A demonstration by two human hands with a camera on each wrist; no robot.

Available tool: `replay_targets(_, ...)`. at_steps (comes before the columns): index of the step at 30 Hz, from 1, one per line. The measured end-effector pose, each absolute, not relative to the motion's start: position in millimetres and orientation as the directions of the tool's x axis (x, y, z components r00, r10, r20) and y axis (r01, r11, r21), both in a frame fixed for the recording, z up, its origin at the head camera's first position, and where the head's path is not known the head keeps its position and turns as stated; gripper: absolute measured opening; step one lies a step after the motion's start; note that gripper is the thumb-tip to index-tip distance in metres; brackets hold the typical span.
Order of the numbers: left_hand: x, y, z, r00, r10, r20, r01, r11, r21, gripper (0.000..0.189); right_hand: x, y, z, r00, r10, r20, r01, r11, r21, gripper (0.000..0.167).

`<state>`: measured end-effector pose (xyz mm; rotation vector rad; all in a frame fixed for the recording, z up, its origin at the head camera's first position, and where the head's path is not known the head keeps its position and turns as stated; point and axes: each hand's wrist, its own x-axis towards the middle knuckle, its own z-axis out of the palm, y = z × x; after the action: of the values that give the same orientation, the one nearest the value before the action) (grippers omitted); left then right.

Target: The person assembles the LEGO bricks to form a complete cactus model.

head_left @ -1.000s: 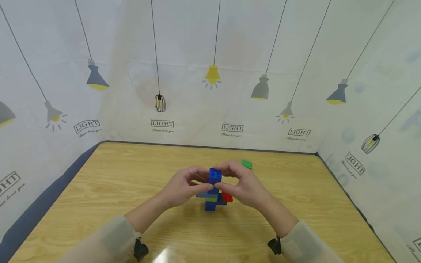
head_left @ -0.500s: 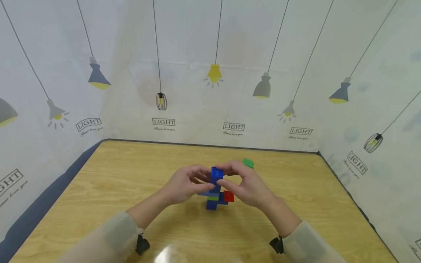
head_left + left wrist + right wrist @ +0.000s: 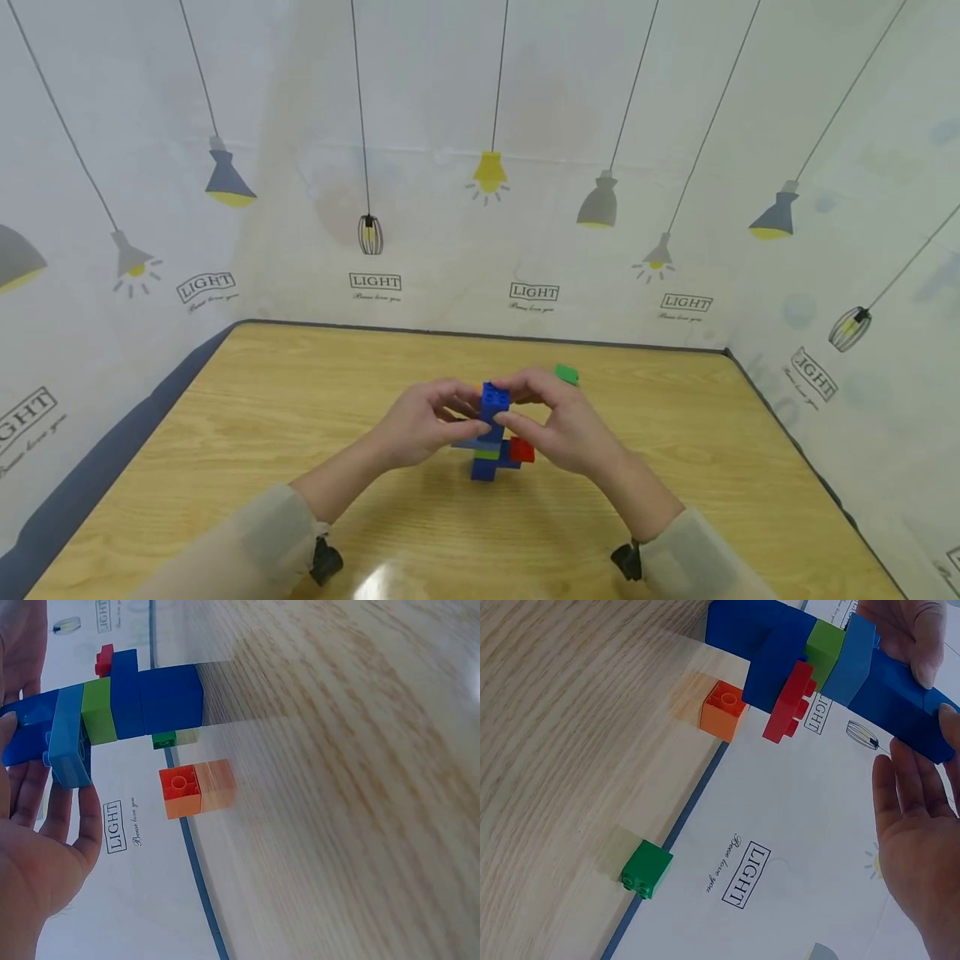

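A tower of toy building bricks stands upright on the wooden table (image 3: 337, 533). Its base is a blue brick (image 3: 483, 470). Above come another blue brick jutting right with a red brick (image 3: 522, 450) on its end, a lime green brick (image 3: 99, 711) and a light blue brick (image 3: 69, 735) jutting left. More blue bricks make up the top (image 3: 494, 398). My left hand (image 3: 423, 423) pinches the upper blue part between thumb and fingers, just above the light blue brick. From the right, my right hand (image 3: 564, 421) pinches the topmost blue brick, thumb in front, fingers behind.
A green brick (image 3: 567, 374) lies behind my right hand, toward the table's far edge. An orange brick (image 3: 723, 711) sits behind the tower, its hollow side showing to the wrist cameras. Printed wall sheets (image 3: 450, 250) border the table.
Around half a second ago my right thumb shifted slightly up on the top blue brick. Both hands otherwise keep their places on the tower; the head view has moved a little.
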<state>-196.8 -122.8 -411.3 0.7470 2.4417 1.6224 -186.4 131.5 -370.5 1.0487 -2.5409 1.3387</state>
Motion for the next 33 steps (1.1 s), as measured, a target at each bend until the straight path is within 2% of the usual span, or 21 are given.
replay_targets(8, -196, -125, -413, -0.871, 0.454, 0.185, 0.337, 0.28, 0.899, 0.025, -185, 129, -373, -0.774, -0.525, 0.354, -0.595, 0.412, -0.69, 0.037)
replay_targets(11, -196, -125, -413, -0.874, 0.452, 0.178, 0.326, 0.272, 0.905, 0.026, -186, 133, -379, -0.808, -0.508, 0.3, -0.538, 0.427, -0.727, 0.05)
replay_targets(14, -196, -125, -413, -0.874, 0.456, 0.168, 0.314, 0.265, 0.912, 0.029, -188, 143, -390, -0.855, -0.475, 0.207, -0.437, 0.447, -0.781, 0.056)
replay_targets(17, -195, -125, -412, -0.873, 0.462, 0.154, 0.303, 0.266, 0.915, 0.032, -193, 155, -405, -0.878, -0.471, 0.087, -0.342, 0.489, -0.803, 0.05)
replay_targets(22, -196, -126, -409, -0.86, 0.491, 0.139, 0.303, 0.271, 0.914, 0.036, -198, 165, -422, -0.831, -0.552, -0.066, -0.308, 0.557, -0.771, 0.048)
replay_targets(26, -197, -127, -408, -0.856, 0.499, 0.138, 0.302, 0.266, 0.915, 0.04, -200, 161, -423, -0.81, -0.58, -0.081, -0.363, 0.607, -0.707, 0.043)
replay_targets(29, -198, -130, -410, -0.855, 0.5, 0.134, 0.298, 0.264, 0.917, 0.045, -199, 159, -422, -0.819, -0.568, -0.079, -0.381, 0.642, -0.665, 0.035)
replay_targets(33, -199, -137, -414, -0.859, 0.498, 0.119, 0.284, 0.271, 0.92, 0.048, -197, 162, -423, -0.836, -0.543, -0.086, -0.367, 0.668, -0.647, 0.034)
